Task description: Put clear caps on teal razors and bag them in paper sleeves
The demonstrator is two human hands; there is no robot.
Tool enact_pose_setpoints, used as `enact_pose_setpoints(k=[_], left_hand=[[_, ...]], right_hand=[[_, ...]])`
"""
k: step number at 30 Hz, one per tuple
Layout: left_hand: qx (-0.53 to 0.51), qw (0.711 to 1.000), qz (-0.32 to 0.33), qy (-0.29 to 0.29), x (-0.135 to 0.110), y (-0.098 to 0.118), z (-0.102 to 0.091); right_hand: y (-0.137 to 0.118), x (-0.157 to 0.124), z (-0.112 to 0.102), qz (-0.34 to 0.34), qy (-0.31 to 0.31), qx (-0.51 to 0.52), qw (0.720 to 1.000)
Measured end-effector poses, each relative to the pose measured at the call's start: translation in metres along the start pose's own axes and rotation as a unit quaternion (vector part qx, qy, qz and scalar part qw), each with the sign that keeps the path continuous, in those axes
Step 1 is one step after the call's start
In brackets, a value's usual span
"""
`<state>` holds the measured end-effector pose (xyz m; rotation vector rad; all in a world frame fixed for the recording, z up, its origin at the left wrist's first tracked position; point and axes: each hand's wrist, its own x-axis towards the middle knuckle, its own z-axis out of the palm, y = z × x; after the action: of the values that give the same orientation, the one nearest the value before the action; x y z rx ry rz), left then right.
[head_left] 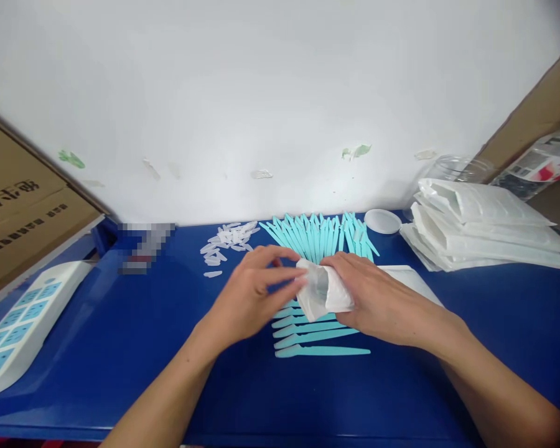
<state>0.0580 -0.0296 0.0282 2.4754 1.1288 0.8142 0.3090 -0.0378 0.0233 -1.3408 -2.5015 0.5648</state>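
A small white padded mailer [313, 305] is in my right hand [371, 292], its mouth facing left and gaping. Inside it shows a greyish, translucent patch that I cannot make out. My left hand [256, 289] is at the mailer's mouth, fingers stretched out and apart, their tips at its edge and slightly blurred. Beneath the hands lies a row of turquoise eyebrow razors [324, 351], partly hidden by the mailer. More turquoise razors [308, 236] fan out behind, against the wall. Loose clear blade caps [231, 236] are piled to their left.
Several white padded mailers [485, 230] are stacked at the right, by a clear jar [462, 168]. A round white lid [382, 221] and a flat white piece [410, 280] lie nearer. A power strip [32, 323] and cardboard box [23, 205] stand left; a white wall [261, 93] closes the back.
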Motion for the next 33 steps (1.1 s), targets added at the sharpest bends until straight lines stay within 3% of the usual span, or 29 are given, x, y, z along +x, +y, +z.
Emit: enact_pose_setpoints(k=[3, 5, 7, 13, 20, 24, 29, 33], left_hand=[[-0.026, 0.991, -0.112, -0.067, -0.008, -0.024, 0.007], [-0.020, 0.981, -0.134, -0.142, -0.017, -0.038, 0.009], [-0.021, 0.977, -0.132, -0.167, -0.022, -0.044, 0.012], [-0.049, 0.977, -0.134, -0.160, -0.026, -0.038, 0.018], [-0.007, 0.980, -0.136, -0.147, -0.030, -0.032, 0.013], [-0.026, 0.967, -0.202, -0.150, -0.039, -0.037, -0.002], [-0.022, 0.964, -0.252, -0.081, -0.055, -0.041, -0.012], [0.022, 0.970, -0.204, -0.130, -0.054, -0.035, -0.001]], right_hand=[[0.007, -0.002, 0.003, 0.013, 0.002, -0.014, 1.000], [0.012, -0.003, 0.006, 0.021, 0.007, -0.010, 1.000], [0.016, -0.003, 0.009, 0.026, 0.013, 0.005, 1.000], [0.020, -0.002, 0.011, 0.029, 0.027, 0.023, 0.999], [0.021, -0.006, 0.008, 0.034, 0.032, 0.028, 0.999], [0.022, -0.006, 0.006, 0.039, 0.030, 0.025, 0.998], [0.025, -0.005, 0.008, 0.034, 0.032, 0.016, 0.999], [0.026, -0.006, 0.010, 0.037, 0.022, 0.012, 0.999]])
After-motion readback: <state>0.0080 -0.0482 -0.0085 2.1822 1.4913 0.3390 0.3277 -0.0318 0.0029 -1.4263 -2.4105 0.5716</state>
